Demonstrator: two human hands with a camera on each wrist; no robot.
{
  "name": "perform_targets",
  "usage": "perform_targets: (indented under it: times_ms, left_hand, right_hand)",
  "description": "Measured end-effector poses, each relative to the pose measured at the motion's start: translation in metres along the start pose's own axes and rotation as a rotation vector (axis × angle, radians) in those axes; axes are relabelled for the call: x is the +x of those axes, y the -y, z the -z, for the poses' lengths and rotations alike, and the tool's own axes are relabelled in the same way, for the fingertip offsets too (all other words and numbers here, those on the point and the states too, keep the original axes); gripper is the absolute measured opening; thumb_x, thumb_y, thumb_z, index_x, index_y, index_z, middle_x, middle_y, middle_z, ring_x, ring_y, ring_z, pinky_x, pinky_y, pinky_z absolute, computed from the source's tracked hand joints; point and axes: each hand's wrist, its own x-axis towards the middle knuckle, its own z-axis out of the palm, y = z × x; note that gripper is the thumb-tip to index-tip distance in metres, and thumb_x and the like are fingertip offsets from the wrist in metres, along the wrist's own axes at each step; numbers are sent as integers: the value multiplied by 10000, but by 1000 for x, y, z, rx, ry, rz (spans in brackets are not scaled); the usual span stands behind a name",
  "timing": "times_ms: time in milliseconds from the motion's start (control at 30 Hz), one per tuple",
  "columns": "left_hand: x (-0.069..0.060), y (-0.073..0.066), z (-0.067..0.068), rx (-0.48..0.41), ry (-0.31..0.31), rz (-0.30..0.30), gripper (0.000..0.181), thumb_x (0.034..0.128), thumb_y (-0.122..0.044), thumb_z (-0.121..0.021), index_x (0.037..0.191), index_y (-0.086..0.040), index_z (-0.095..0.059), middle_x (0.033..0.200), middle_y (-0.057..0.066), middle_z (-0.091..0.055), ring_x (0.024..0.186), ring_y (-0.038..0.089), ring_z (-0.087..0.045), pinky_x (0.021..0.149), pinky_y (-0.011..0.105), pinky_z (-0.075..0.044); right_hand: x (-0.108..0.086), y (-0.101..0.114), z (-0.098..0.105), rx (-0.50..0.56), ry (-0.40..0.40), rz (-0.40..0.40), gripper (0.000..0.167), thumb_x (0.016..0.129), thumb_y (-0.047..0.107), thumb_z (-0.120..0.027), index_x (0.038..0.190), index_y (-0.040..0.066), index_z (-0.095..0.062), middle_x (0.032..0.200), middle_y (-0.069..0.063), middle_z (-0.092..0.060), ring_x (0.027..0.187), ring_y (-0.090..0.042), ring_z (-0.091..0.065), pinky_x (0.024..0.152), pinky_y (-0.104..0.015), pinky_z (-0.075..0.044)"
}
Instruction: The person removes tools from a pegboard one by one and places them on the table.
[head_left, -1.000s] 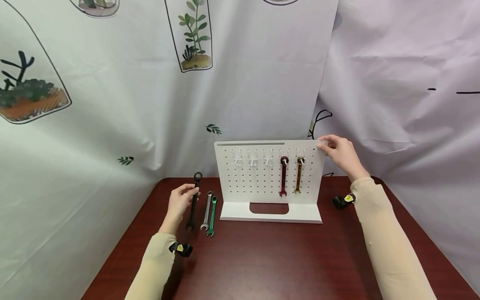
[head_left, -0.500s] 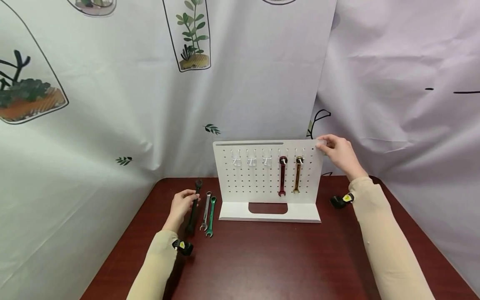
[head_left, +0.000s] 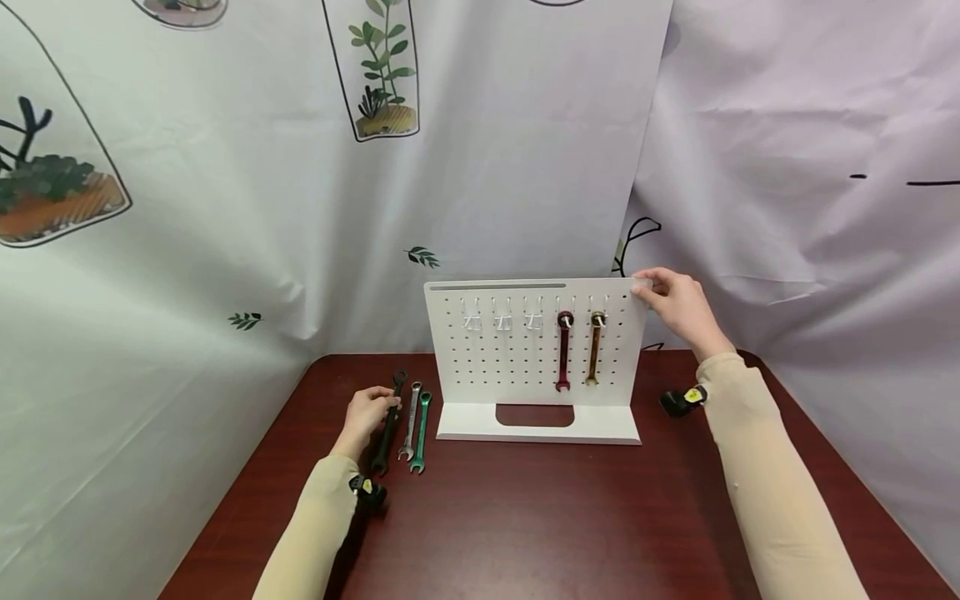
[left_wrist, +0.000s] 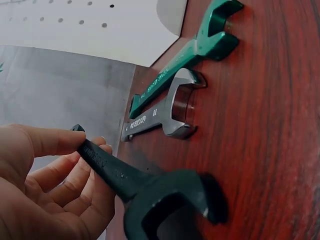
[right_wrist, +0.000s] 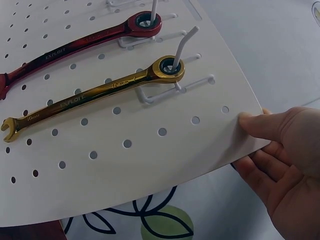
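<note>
My left hand point(head_left: 367, 412) pinches the black wrench point(head_left: 387, 429) near the table's left side; in the left wrist view thumb and fingers hold its shaft point(left_wrist: 107, 167), open jaw toward the camera. Just right of it lie a silver wrench point(head_left: 411, 423) and a green wrench point(head_left: 422, 433). My right hand point(head_left: 678, 305) grips the upper right corner of the white pegboard point(head_left: 510, 350), thumb on the front and fingers behind. A red wrench point(head_left: 564, 354) and a gold wrench point(right_wrist: 100, 93) hang by their ring ends from white hooks on the board.
Several white hooks point(head_left: 503, 322) on the board's left half hold nothing. The board's base point(head_left: 465, 423) stands on the dark red table point(head_left: 525, 517). A patterned white cloth point(head_left: 525, 167) hangs behind and at the sides.
My left hand has lowered the black wrench toward the table, beside the silver one, moving slightly right. My right hand keeps its grip on the board's corner.
</note>
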Motion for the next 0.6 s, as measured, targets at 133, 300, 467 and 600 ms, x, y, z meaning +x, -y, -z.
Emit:
perform_targets:
  times_ms: [133,300,467,600]
  left_hand:
    - [1,1,-2,17,6,10,293,965,-176,-651,1172,31,-671,1192,233,-630,969,355,-627,688,376,-539]
    - [2,-1,-4,24,25,32,304,970,-163,-650,1191,45,-659,1230,248,-603,934,330,-621,709,400,-559]
    - [5,-1,-6,44,33,70,291,959,-153,-651,1178,36,-678,1242,232,-601,822,260,-577,645,350,-520]
    - [6,-1,-8,64,33,83,276,952,-139,-650,1159,39,-691,1235,229,-612,746,229,-540,601,323,-478]
  right_hand:
    - [0,0,0,1,0,-2,392,1027,316,-606,1295,31,-638,1054,-213,-690,910,-317,-649,774,-431,-481]
    - [-1,0,0,2,-4,-9,391,1025,315,-610,1296,35,-639,1059,-214,-689,918,-318,-649,781,-441,-485]
    - [0,0,-1,-3,-9,1,380,1025,307,-612,1287,34,-644,1058,-213,-692,925,-317,-649,781,-442,-486]
    - [1,-1,-1,-6,-11,7,375,1025,306,-611,1282,35,-648,1060,-213,-694,933,-318,-652,786,-441,-487]
